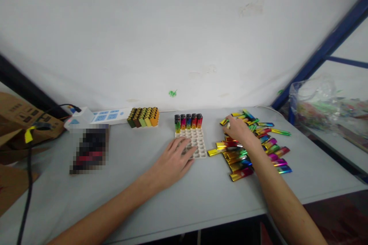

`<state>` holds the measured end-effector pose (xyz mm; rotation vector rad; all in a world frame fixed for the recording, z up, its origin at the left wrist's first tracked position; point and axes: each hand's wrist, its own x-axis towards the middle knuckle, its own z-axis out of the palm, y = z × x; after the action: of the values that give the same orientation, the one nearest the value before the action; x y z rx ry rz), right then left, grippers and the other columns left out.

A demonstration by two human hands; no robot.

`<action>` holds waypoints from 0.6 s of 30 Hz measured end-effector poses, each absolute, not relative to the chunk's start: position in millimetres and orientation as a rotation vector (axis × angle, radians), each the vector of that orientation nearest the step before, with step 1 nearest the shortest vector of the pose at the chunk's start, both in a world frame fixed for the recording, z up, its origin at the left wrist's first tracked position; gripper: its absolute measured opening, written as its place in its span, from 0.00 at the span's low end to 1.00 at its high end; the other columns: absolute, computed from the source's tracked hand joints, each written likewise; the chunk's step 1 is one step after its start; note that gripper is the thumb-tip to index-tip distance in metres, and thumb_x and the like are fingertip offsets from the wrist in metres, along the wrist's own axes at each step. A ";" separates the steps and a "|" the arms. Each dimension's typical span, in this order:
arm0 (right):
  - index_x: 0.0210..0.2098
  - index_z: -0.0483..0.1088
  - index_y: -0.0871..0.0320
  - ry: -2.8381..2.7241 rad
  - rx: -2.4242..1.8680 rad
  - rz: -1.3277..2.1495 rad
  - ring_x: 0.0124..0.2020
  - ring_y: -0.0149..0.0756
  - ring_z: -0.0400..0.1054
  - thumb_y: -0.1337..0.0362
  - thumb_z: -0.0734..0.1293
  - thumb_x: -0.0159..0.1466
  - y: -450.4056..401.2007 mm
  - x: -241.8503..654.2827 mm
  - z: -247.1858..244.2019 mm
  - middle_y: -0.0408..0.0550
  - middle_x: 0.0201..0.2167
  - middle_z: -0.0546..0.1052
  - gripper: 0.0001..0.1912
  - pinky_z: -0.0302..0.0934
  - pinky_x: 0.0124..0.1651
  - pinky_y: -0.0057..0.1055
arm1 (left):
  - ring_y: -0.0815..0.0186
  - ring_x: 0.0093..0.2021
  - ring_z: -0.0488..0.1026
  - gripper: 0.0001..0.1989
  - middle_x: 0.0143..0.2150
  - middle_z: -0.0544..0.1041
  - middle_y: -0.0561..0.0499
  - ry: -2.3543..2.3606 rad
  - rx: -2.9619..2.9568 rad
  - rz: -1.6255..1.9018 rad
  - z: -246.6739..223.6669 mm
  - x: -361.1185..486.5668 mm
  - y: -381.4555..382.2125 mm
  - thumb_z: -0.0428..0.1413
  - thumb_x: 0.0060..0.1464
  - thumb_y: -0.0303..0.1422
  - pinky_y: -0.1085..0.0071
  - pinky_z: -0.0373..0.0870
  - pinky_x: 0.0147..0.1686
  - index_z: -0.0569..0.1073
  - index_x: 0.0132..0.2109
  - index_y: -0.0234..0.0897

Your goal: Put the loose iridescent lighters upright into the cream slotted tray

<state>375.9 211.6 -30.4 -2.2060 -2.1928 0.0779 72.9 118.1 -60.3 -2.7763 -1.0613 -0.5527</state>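
Note:
My left hand (176,162) lies with spread fingers over the lower left part of a white tray (200,143) with rows of holes. Several colourful lighters (188,121) stand upright at the tray's back end. To the right, my right hand (234,126) reaches into a loose pile of shiny metallic-coloured lighters (240,165). Its fingers are bent at the upper left of the pile, and what they grip is too small to make out.
A block of upright green, brown and orange lighters (143,117) stands back left, beside a white power strip (110,116). A pixelated dark object (92,149) lies further left. Cardboard (25,116) is at the far left, clear plastic bags (316,103) at the right.

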 end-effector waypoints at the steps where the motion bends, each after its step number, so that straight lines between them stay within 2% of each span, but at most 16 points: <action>1: 0.60 0.69 0.65 -2.193 -2.207 0.069 0.54 0.53 0.76 0.63 0.64 0.72 210.6 374.9 -30.1 0.66 0.48 0.81 0.19 0.66 0.52 0.39 | 0.46 0.67 0.67 0.18 0.64 0.72 0.36 -1.065 -2.772 -0.554 -60.2 73.2 116.9 0.57 0.71 0.33 0.45 0.70 0.66 0.73 0.64 0.35; 5: 0.61 0.68 0.66 -2.165 -2.245 0.043 0.54 0.56 0.76 0.64 0.63 0.73 205.0 369.1 -27.7 0.71 0.50 0.79 0.20 0.66 0.52 0.40 | 0.47 0.66 0.68 0.18 0.63 0.73 0.37 -1.084 -2.771 -0.567 -60.4 73.0 115.8 0.57 0.70 0.34 0.45 0.70 0.66 0.74 0.63 0.37; 8: 0.62 0.67 0.67 -2.158 -2.272 0.074 0.53 0.59 0.77 0.64 0.62 0.73 203.2 365.8 -25.7 0.74 0.51 0.78 0.21 0.66 0.52 0.42 | 0.46 0.67 0.67 0.18 0.67 0.68 0.35 -1.108 -2.757 -0.575 -60.2 73.4 115.7 0.57 0.70 0.33 0.45 0.70 0.65 0.74 0.63 0.38; 13: 0.63 0.67 0.67 -2.192 -2.268 0.113 0.50 0.56 0.79 0.69 0.60 0.72 205.6 364.9 -26.5 0.69 0.45 0.81 0.22 0.66 0.51 0.40 | 0.45 0.68 0.64 0.17 0.67 0.69 0.35 -1.118 -2.787 -0.548 -59.7 75.1 115.4 0.54 0.71 0.32 0.42 0.68 0.66 0.73 0.63 0.37; 18: 0.64 0.66 0.66 -2.154 -2.169 0.051 0.49 0.55 0.78 0.64 0.63 0.71 210.0 368.7 -26.6 0.67 0.45 0.82 0.24 0.65 0.49 0.39 | 0.46 0.68 0.64 0.17 0.66 0.70 0.37 -1.110 -2.803 -0.595 -60.0 74.9 116.8 0.54 0.71 0.32 0.40 0.64 0.69 0.74 0.63 0.38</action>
<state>368.7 210.0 -26.6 -2.1688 -2.1542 0.0507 74.9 116.8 -60.0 -2.8033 -1.1096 -0.5948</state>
